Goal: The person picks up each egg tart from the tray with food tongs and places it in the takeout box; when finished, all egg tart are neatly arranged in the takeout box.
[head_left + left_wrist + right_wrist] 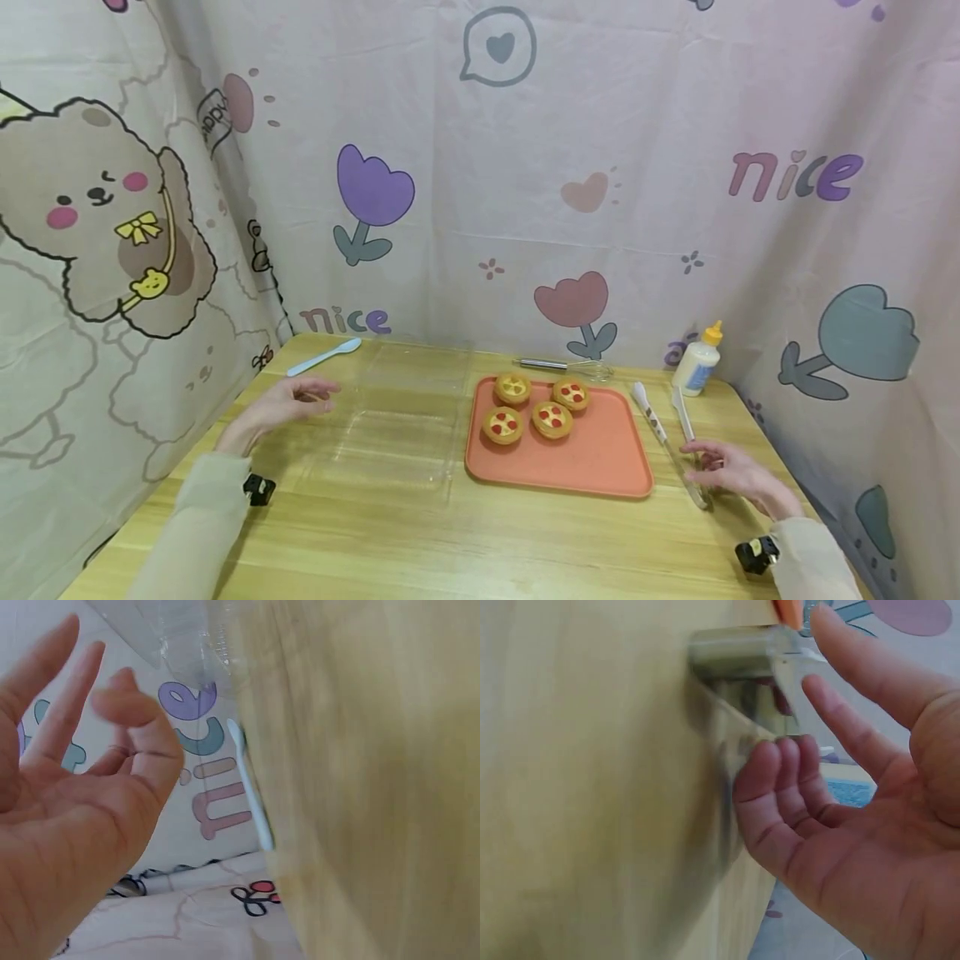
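My right hand [731, 471] is at the metal tongs [670, 450] with white tips, which lie on the right of the table. In the right wrist view, its curled fingertips [759, 769] are against or just beside one arm of the tongs [731, 652], while the thumb stands apart. Whether they touch is unclear. My left hand [288, 404] hovers over the table with loosely bent fingers and holds nothing. It is left of a clear plastic box [393, 446] with its lid open. A pale blue spatula [324, 358] lies beyond that hand.
An orange tray [592, 458] carries several small tarts [552, 419] with red and yellow tops. Behind it lies a whisk [558, 365]. A white bottle with a yellow cap [697, 364] stands at the back right corner. Printed curtains [480, 208] hang around the wooden table [525, 542].
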The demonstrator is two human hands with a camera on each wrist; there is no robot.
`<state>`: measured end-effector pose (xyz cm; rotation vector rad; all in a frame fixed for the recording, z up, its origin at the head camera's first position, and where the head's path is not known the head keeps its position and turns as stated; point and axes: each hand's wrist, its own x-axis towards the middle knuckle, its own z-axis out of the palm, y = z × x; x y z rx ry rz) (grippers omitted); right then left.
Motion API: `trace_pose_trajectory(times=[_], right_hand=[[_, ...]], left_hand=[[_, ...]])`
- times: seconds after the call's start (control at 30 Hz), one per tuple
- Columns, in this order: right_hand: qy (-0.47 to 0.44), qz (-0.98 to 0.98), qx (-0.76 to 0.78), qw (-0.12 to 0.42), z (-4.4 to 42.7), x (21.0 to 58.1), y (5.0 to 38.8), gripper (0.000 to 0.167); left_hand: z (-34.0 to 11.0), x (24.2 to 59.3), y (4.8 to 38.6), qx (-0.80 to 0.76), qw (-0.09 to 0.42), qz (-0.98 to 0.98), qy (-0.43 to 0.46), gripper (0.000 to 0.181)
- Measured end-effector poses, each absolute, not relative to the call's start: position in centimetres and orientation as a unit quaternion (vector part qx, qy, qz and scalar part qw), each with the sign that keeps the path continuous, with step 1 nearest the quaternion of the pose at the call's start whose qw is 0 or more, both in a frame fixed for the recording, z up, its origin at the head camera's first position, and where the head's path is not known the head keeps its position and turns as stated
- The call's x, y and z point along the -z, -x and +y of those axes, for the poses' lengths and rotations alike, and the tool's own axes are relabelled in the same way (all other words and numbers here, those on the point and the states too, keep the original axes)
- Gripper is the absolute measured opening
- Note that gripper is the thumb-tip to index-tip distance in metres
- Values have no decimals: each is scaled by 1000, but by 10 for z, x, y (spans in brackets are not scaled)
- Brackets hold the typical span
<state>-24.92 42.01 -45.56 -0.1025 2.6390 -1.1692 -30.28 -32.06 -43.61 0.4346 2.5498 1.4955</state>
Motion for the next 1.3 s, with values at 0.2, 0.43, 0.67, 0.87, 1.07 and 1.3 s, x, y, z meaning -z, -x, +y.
trace_pose_trajectory(times=[0.2, 0.43, 0.67, 0.87, 1.07, 1.3], right_hand=[[44, 907, 393, 148, 421, 459, 251, 61], [63, 922, 354, 145, 417, 459, 255, 71], [41, 920, 365, 135, 415, 464, 258, 74], [37, 924, 365, 107, 416, 466, 257, 69], [33, 925, 367, 91, 415, 463, 256, 63], [-2, 900, 428, 85, 410, 460, 255, 62]], left_hand=[[-326, 445, 304, -514, 120, 834, -161, 58], [-328, 453, 305, -542, 167, 806, -169, 60], [-330, 455, 308, -579, 196, 771, -178, 57], [-329, 458, 310, -599, 205, 750, -190, 51], [-329, 459, 309, -610, 201, 743, -188, 48], [-329, 459, 310, -619, 202, 738, -179, 47]])
